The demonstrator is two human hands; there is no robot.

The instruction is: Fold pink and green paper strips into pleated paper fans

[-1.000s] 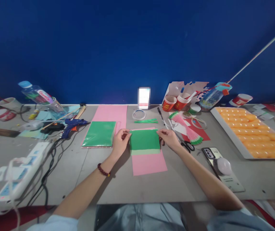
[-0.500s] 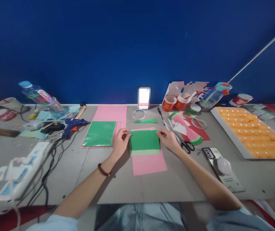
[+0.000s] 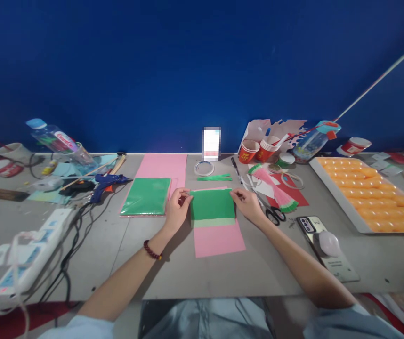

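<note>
A green sheet of paper (image 3: 212, 205) with a pale green strip along its near edge lies over a pink sheet (image 3: 219, 242). My left hand (image 3: 179, 207) pinches the green sheet at its far left corner. At the far right corner, my right hand (image 3: 246, 203) pinches the same sheet between thumb and fingers. Beyond it are some narrow green strips (image 3: 214, 177) and a roll of clear tape (image 3: 204, 168). To the left of my left hand lies a plastic-wrapped pack of green paper (image 3: 147, 197). Black-handled scissors (image 3: 275, 216) rest to the right of my right hand.
A blue glue gun (image 3: 106, 186), cables and a white power strip (image 3: 36, 254) occupy the left. On the right are red paper cups (image 3: 248, 150), a pink-and-green paper fan (image 3: 274, 188), a phone (image 3: 329, 256) and a tray of orange balls (image 3: 375, 193). A blue wall rises behind.
Almost nothing differs. Both hands keep their pinch on the green sheet's far corners, with at most a very slight shift.
</note>
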